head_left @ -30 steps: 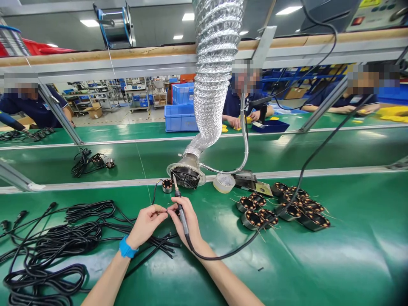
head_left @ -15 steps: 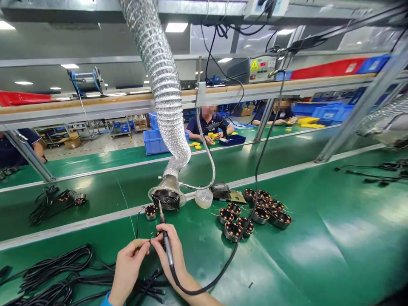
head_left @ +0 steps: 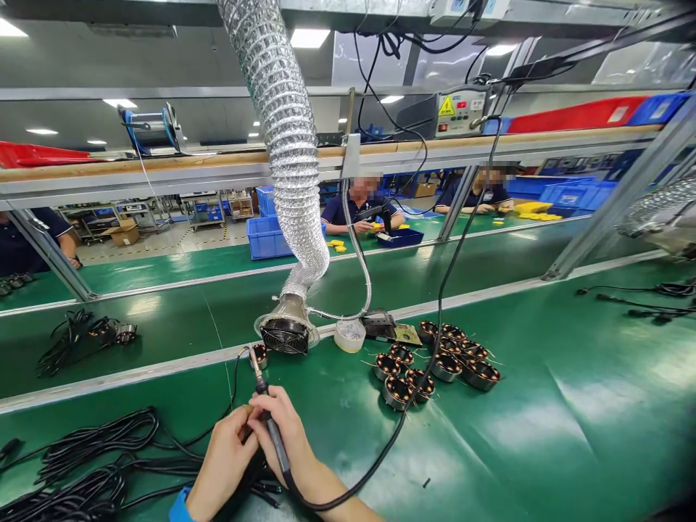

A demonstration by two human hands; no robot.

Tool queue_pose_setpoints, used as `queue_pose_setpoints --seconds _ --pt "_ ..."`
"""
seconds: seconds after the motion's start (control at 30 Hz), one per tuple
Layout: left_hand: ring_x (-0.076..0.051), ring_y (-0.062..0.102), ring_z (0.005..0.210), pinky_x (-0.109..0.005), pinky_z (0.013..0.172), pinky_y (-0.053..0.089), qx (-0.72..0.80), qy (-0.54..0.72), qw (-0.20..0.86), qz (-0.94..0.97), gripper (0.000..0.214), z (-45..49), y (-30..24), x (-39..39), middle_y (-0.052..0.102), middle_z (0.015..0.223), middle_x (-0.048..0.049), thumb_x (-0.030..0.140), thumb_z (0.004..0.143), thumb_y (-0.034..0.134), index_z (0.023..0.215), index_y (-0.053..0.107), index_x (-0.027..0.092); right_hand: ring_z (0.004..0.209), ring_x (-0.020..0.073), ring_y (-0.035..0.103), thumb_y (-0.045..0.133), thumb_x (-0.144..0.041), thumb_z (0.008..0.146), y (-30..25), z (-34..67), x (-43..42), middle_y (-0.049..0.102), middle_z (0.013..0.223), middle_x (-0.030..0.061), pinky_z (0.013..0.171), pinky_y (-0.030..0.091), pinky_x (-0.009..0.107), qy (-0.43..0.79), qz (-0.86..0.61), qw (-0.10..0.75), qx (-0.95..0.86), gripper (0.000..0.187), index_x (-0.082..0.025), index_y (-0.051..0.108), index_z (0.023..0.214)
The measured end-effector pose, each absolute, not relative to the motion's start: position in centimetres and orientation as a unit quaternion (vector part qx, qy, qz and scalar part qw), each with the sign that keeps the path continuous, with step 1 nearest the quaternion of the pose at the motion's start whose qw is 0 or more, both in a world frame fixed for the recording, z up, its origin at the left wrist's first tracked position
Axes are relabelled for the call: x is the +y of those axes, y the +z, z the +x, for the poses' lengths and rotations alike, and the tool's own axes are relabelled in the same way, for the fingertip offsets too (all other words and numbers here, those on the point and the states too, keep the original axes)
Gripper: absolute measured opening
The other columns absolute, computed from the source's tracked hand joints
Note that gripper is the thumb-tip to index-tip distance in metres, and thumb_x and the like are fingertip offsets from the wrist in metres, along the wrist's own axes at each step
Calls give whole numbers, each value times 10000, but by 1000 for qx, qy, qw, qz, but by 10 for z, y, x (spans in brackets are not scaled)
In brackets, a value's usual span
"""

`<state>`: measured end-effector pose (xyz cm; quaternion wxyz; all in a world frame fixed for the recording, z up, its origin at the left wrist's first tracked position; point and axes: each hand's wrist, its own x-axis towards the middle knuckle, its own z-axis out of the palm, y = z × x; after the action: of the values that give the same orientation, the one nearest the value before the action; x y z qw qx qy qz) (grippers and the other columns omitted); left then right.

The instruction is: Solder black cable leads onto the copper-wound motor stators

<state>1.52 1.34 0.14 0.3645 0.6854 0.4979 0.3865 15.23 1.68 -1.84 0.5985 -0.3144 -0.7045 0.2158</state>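
Note:
My right hand (head_left: 291, 431) is wrapped around a soldering iron (head_left: 278, 441), its metal tip pointing up and away, in front of a small copper-wound motor stator (head_left: 259, 355). Right beside it, my left hand (head_left: 228, 457) is closed in a pinch, its fingertips meeting those of the right hand. Whatever lies between those fingertips is hidden. A black cable (head_left: 235, 388) curves from the stator down toward the cable pile. Just behind the iron's tip sits a round black fume extractor grille (head_left: 285, 336) on a silver flexible duct (head_left: 296, 167).
Several stators (head_left: 399, 391) cluster on the green bench right of centre. Black cables (head_left: 92, 449) lie heaped at the front left. A white round tub (head_left: 349, 336) stands by the extractor. The iron's cord (head_left: 394, 442) loops across the bench. Co-workers (head_left: 362, 206) sit opposite.
Both hands have dropped slightly and drawn closer together. The iron's tip has swung left, from in front of the extractor grille to in front of the stator. The camera view has shifted a little.

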Motion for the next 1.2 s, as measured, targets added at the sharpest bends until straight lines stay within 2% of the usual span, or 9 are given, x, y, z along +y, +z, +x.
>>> queue_pose_setpoints --seconds 0.13,0.2,0.3,0.5,0.73,0.9,1.1,1.2 --pt "-181 578 689 -256 647 468 519 367 350 688 209 15 7 12 655 735 -32 360 848 587 767 656 180 872 160 661 546 -34 869 -23 155 20 556 1085 57 838 571 298 203 -331 601 -698 416 -278 579 1204" --pt "-163 537 662 -243 617 436 522 369 364 677 244 14 7 13 617 706 -19 384 851 587 736 632 174 808 143 668 541 -59 895 -24 157 21 552 1103 59 809 583 290 220 -340 604 -687 379 -278 575 1203" --pt "-159 537 689 -243 640 437 514 382 417 645 302 12 6 14 628 743 -29 443 860 597 759 644 162 767 138 671 558 -91 915 -24 161 22 549 1114 62 789 592 289 239 -342 602 -681 351 -283 567 1209" --pt "-148 505 660 -247 618 399 507 395 462 611 356 8 5 18 623 723 -23 501 819 659 769 660 149 830 152 666 534 -101 941 -21 168 25 577 1064 54 812 579 282 252 -320 569 -714 316 -279 582 1197" --pt "-166 517 746 -265 697 413 509 398 419 637 303 9 9 19 613 788 -28 448 882 589 806 637 159 819 143 646 503 -86 940 -19 167 31 539 1041 45 798 565 275 247 -337 575 -703 328 -280 569 1196" --pt "-138 490 694 -246 655 401 499 440 432 609 275 18 5 19 545 751 9 427 892 570 779 554 177 838 146 653 481 -75 945 -18 165 31 552 1070 58 814 567 280 209 -349 577 -708 337 -273 575 1202" --pt "-137 486 696 -253 670 392 516 499 406 565 237 19 -6 28 537 718 16 379 856 605 745 545 178 801 152 678 508 -142 961 -18 169 33 629 1059 76 784 582 286 188 -376 598 -683 291 -236 622 1212" --pt "-142 496 700 -259 676 395 523 520 409 537 239 18 -10 35 556 715 10 384 835 630 744 559 175 793 169 707 529 -204 971 -15 179 33 708 989 65 740 589 281 188 -397 609 -660 274 -225 648 1217"
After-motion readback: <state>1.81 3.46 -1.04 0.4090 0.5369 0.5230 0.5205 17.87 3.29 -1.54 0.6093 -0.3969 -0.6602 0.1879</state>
